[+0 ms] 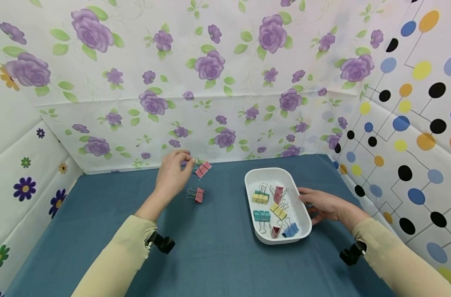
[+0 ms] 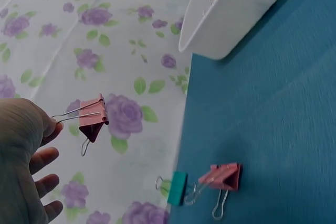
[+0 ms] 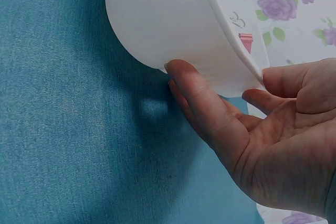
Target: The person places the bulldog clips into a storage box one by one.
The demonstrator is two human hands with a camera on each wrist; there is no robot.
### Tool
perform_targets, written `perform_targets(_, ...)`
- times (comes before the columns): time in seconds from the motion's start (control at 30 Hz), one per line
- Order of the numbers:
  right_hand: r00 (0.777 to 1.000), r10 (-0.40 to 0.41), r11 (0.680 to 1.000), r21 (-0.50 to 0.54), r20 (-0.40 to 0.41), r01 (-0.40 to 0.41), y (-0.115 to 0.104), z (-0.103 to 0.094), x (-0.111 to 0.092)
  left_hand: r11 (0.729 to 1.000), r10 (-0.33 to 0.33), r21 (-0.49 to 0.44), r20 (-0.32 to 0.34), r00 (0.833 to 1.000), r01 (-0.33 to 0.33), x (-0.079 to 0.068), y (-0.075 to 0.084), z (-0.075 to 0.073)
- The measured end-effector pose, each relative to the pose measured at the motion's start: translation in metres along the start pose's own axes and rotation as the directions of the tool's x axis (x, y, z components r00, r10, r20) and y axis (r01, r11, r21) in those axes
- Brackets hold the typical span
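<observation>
My left hand (image 1: 173,173) pinches a pink binder clip (image 1: 203,169) by its wire handles between thumb and fingertips, holding it up near the back of the table. Below it on the cloth lies another pink binder clip (image 1: 198,195). The left wrist view also shows a teal binder clip (image 2: 178,188) beside that one, hidden in the head view. My right hand (image 1: 327,204) grips the right side of a white plastic tray (image 1: 271,175), thumb at the rim and fingers against its underside. Inside lie several binder clips, including a teal one (image 1: 261,215) and a blue one (image 1: 290,230).
A blue cloth (image 1: 210,264) covers the table. Behind it hangs a white sheet (image 1: 244,70) with purple roses, and a dotted sheet (image 1: 414,136) stands along the right side. Black wrist cameras sit on both forearms.
</observation>
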State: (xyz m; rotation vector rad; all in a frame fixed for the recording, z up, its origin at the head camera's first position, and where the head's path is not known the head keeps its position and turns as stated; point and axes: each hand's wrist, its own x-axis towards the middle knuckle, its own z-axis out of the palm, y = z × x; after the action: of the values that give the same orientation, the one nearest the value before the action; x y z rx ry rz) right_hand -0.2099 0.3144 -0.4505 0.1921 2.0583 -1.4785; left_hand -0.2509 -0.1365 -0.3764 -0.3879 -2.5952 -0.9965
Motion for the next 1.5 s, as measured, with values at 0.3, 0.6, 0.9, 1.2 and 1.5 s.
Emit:
perform_targets(0.3, 1.000, -0.004, 1.000, -0.005, -0.001, 0.004, 0.001, 0.000, 0.001, 0.998, 0.067, 0.002, 0.038, 0.997, -0.067, 0.003, 0.027, 0.012)
perform_targets(0.6, 1.000, -0.002, 1.000, -0.004, 0.003, 0.002, 0.000, 0.000, 0.001, 0.993, 0.114, -0.023, 0.068, 0.991, -0.113, 0.004, 0.048, 0.027)
perform_targets(0.9, 1.000, -0.001, 1.000, 0.004, 0.004, 0.001, 0.000, -0.001, 0.001, 0.988, 0.157, -0.019, 0.103, 0.982, -0.156, 0.003, 0.066, 0.040)
perform_targets(1.2, 1.000, 0.001, 1.000, 0.000, 0.009, -0.001, -0.002, -0.001, -0.001, 0.981, 0.194, -0.001, 0.140, 0.971, -0.196, 0.000, 0.078, 0.055)
perform_targets(1.5, 1.000, -0.008, 1.000, 0.005, 0.010, 0.007, 0.000, -0.002, -0.001, 0.971, 0.236, -0.008, 0.168, 0.957, -0.238, -0.004, 0.084, 0.071)
